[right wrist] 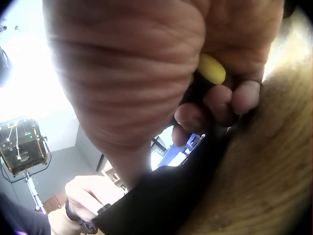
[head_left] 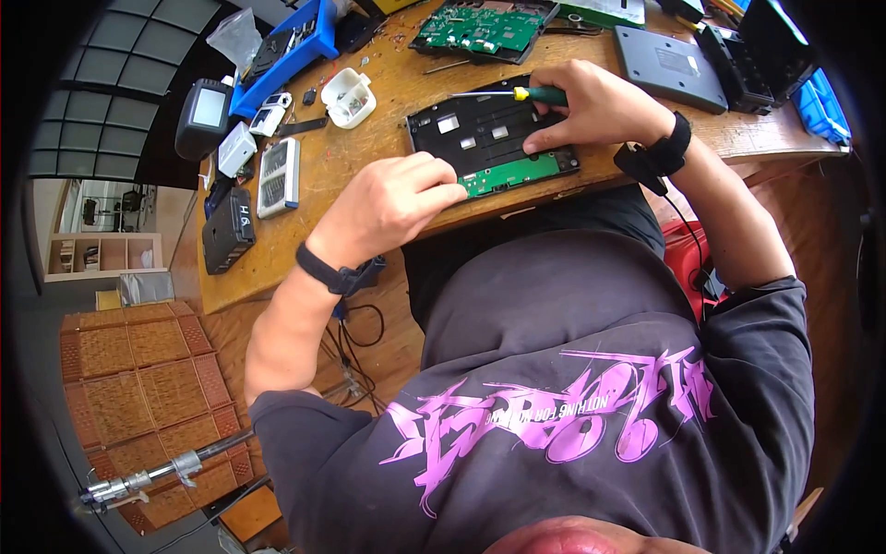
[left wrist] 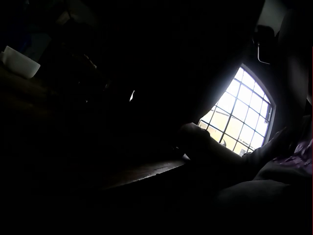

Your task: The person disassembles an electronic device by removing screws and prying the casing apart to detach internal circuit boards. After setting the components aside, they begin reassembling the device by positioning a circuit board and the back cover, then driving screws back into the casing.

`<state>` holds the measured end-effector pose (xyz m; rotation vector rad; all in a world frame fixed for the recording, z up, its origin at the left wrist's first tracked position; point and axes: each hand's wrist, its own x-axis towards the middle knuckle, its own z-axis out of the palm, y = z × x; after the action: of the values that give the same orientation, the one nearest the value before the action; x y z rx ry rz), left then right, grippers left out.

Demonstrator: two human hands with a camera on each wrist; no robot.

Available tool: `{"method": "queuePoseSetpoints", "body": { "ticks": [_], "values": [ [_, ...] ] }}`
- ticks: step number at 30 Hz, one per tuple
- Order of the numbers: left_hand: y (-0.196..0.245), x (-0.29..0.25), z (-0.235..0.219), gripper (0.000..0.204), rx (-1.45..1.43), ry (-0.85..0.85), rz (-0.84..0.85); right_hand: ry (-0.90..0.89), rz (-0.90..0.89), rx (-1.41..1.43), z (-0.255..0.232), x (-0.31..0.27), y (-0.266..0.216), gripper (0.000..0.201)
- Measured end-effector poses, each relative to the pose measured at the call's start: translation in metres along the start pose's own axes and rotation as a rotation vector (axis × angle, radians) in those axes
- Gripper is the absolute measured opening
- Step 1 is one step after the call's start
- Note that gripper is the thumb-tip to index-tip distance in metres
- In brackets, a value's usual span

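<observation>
A black panel [head_left: 475,125] lies near the desk's front edge in the head view, with a green circuit board [head_left: 517,174] along its near side. My left hand [head_left: 392,198] pinches the panel's near left corner with curled fingers; its thumb is hidden. On the right end, my right hand [head_left: 600,106] grips the panel, thumb on top. That same hand holds a screwdriver [head_left: 546,95] against the palm, its shaft pointing left over the panel. In the right wrist view, the screwdriver's yellow end [right wrist: 212,69] shows between palm and curled fingers. Darkness hides my left hand in the left wrist view.
Left of the panel are an open white case [head_left: 349,99], a boxed bit set [head_left: 279,177] and a black box [head_left: 230,231]. Behind it lies another green board [head_left: 484,30]. A grey device [head_left: 669,69] and black housing [head_left: 748,69] stand at the back right.
</observation>
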<state>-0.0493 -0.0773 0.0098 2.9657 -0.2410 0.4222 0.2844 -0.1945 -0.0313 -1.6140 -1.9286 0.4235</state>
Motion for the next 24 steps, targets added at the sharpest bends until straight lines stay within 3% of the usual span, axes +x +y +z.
{"method": "queuePoseSetpoints", "body": {
  "ticks": [3, 7, 9, 24],
  "values": [
    [-0.005, -0.003, 0.002, 0.027, 0.039, -0.022, 0.055, -0.038, 0.095, 0.103, -0.001, 0.001, 0.009, 0.063],
    [-0.008, -0.006, 0.004, 0.025, 0.105, -0.003, 0.154, -0.060, 0.095, 0.135, -0.005, -0.002, 0.017, 0.059],
    [-0.008, -0.004, 0.003, 0.028, 0.105, 0.002, 0.178, -0.028, 0.000, 0.148, -0.004, -0.005, 0.017, 0.057],
    [-0.001, 0.002, -0.004, 0.025, -0.003, -0.060, 0.074, -0.063, 0.010, 0.138, -0.005, -0.006, 0.008, 0.058]
  ]
}}
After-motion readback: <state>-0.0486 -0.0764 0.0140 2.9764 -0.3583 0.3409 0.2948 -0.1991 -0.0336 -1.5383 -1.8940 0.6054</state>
